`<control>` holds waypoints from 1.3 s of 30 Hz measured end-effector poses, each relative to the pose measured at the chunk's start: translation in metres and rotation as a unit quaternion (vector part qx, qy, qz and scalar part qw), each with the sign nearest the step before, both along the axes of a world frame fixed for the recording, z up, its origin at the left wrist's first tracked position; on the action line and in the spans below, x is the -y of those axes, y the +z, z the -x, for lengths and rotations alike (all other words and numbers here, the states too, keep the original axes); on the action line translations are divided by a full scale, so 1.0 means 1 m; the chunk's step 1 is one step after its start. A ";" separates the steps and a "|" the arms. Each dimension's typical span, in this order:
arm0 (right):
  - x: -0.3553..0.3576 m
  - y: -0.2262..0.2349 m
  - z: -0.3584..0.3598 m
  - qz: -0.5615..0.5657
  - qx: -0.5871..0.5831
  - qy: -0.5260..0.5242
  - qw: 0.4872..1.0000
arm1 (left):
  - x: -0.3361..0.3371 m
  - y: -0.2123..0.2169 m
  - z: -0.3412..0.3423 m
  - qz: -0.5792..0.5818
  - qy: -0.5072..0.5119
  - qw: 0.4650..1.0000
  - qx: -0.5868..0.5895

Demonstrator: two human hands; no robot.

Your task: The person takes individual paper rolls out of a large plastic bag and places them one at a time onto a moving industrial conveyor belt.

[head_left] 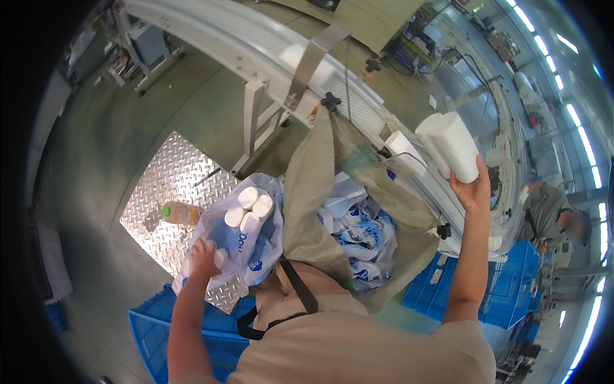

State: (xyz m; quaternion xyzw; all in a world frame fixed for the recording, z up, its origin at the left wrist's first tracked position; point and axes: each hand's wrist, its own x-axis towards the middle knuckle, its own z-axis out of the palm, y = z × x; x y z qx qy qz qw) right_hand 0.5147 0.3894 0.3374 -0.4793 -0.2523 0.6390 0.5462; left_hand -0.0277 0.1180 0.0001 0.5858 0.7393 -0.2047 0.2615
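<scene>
My right hand (470, 189) is raised over the conveyor, closed round the lower ends of a pair of white paper rolls (455, 146). Low on the left, my left hand (203, 259) reaches into the mouth of a translucent plastic bag (272, 240) with blue print. Its fingers are curled at a small white roll (220, 258), partly hidden by the bag. Several more white rolls (251, 208) stand bundled in the same bag. Beside it hangs an open olive woven sack (308, 198), full of crumpled blue-and-white plastic bags (361, 237).
A curved conveyor (236, 54) crosses ahead, carrying white rolls (406, 150) under a metal bracket (310, 64). A bottle with a green cap (182, 213) lies on a treadplate (160, 179). Blue crates (508, 285) flank me. A co-worker (553, 217) is at the far right.
</scene>
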 end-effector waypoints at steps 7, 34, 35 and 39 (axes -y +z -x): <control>0.007 -0.022 -0.087 0.137 0.107 0.019 0.985 | -0.007 0.045 -0.012 -0.174 0.244 0.949 0.098; 0.026 -0.061 -0.216 0.196 0.353 0.075 0.912 | -0.103 0.262 -0.125 -0.121 0.426 0.467 0.765; 0.009 -0.075 -0.204 0.192 0.383 0.123 0.895 | -0.113 0.266 -0.134 -0.110 0.413 0.468 0.774; -0.022 -0.098 -0.146 0.173 0.379 0.180 0.891 | -0.141 0.286 -0.167 -0.069 0.365 0.473 0.799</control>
